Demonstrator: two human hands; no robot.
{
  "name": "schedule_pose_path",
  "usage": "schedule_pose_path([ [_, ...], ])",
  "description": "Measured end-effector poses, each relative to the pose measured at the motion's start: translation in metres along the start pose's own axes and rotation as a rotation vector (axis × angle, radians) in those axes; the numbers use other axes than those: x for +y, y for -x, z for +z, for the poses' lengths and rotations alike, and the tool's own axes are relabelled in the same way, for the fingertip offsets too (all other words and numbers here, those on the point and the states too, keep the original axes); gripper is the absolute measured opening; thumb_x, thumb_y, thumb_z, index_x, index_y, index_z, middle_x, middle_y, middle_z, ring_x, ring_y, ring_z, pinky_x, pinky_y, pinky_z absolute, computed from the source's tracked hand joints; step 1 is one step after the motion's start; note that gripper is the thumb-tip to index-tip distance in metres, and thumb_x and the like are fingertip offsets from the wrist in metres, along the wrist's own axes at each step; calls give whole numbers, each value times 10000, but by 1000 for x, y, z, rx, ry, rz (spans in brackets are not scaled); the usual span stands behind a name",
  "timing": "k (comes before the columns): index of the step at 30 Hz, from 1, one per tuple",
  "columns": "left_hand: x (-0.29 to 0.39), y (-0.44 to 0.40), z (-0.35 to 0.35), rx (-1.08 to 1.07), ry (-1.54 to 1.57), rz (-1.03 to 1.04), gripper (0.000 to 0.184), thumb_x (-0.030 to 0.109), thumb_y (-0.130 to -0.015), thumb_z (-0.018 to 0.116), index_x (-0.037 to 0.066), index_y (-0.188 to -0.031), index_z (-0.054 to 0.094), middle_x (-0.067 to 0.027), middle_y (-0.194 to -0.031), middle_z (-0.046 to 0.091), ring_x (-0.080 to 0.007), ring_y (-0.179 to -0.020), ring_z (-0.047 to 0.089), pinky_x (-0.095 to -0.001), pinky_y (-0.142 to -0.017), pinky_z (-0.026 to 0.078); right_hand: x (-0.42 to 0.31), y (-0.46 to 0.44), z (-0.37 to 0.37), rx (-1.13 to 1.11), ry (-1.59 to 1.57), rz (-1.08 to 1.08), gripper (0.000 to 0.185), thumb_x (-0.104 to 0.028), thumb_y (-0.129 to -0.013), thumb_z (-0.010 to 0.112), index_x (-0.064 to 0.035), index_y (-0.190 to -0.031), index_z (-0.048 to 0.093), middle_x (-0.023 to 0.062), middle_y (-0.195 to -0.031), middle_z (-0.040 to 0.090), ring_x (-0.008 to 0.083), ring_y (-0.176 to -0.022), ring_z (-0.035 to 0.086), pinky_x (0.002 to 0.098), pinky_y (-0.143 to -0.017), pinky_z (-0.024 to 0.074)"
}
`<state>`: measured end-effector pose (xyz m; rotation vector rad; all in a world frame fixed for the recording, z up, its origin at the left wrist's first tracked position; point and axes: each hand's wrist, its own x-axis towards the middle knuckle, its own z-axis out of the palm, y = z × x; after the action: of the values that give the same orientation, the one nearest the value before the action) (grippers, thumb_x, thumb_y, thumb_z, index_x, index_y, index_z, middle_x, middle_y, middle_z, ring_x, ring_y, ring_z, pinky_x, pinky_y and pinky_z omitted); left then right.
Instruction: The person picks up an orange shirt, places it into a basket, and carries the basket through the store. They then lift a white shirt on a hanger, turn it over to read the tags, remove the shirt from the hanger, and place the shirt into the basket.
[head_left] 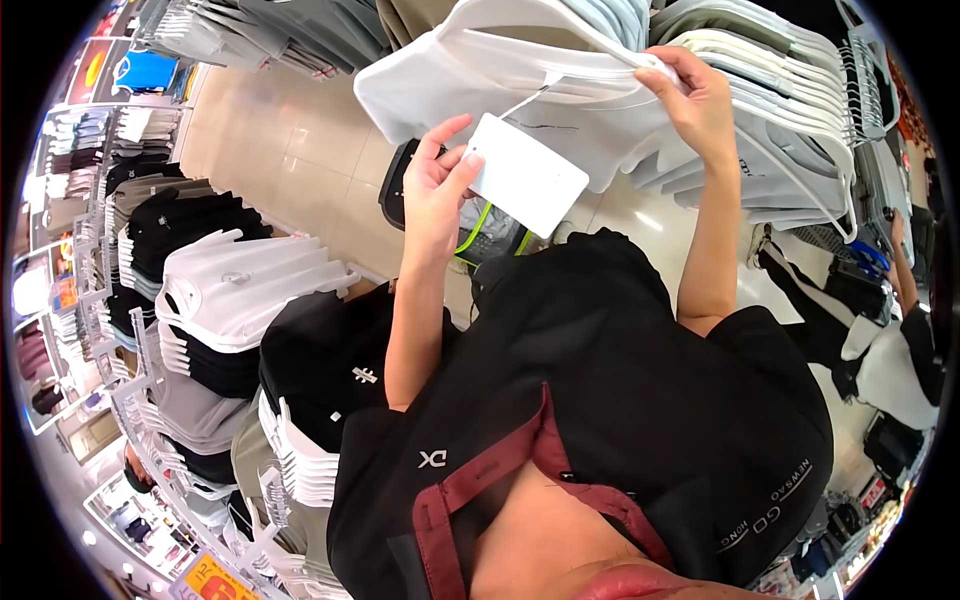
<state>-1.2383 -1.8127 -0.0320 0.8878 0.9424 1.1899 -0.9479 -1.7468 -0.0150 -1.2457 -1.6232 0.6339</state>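
Note:
My left hand point(438, 185) pinches the edge of a blank-looking white tag point(530, 175) between thumb and fingers. A thin white strap runs from the tag up to the neck of a white shirt point(590, 115), which hangs on a white hanger. With thumb and fingers closed, my right hand point(695, 95) grips the shirt at its collar and hanger edge. Just to the right, a row of light shirts point(770, 100) hangs on white hangers. Whatever is printed on the tag cannot be made out.
Racks of black shirts point(190, 225) and white shirts point(235, 280) stand at the left. A basket with a green rim point(490, 235) is below my left hand. Another person point(890, 340) is at the far right. Grey garments point(270, 35) hang at the top.

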Motion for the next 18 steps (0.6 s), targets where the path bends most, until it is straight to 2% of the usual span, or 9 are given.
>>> schedule_pose_path([
  [2,-2,-4,0,48,71,3,445,15,-848,585,-43,-1251,407,-141,-1004,643,-147,-847,640,-268,-693,540,1,1,-3,43,-11,21,249,-238,-796,720,-35,-924,655,-48,-649,552,31,-577,425,186,-516,334],
  [12,4,-8,13,4,41,60,428,7,-843,594,-40,-1232,423,-145,-1029,640,-148,-846,640,-247,-682,545,10,6,-9,76,-83,80,283,-264,-804,716,-23,-937,653,-41,-706,573,37,-630,455,184,-562,355],
  [15,7,-8,15,11,32,45,431,-33,-821,576,-39,-1226,431,-158,-1079,620,-171,-920,627,-285,-748,535,10,6,-9,91,-91,77,278,-263,-806,714,-23,-935,653,-45,-709,573,37,-636,458,181,-572,359],
  [17,6,-11,18,9,252,42,391,-42,-797,547,-25,-1180,471,-140,-1035,603,-176,-884,594,-295,-727,502,8,6,-9,77,-81,81,275,-257,-806,715,-23,-935,652,-42,-714,579,36,-643,467,181,-575,364],
  [18,-1,-17,7,-141,442,0,353,-19,-800,526,-17,-1151,489,-123,-967,576,-169,-817,551,-290,-685,469,8,6,-9,75,-85,82,275,-257,-806,715,-23,-935,652,-42,-714,579,36,-643,467,181,-575,364],
])
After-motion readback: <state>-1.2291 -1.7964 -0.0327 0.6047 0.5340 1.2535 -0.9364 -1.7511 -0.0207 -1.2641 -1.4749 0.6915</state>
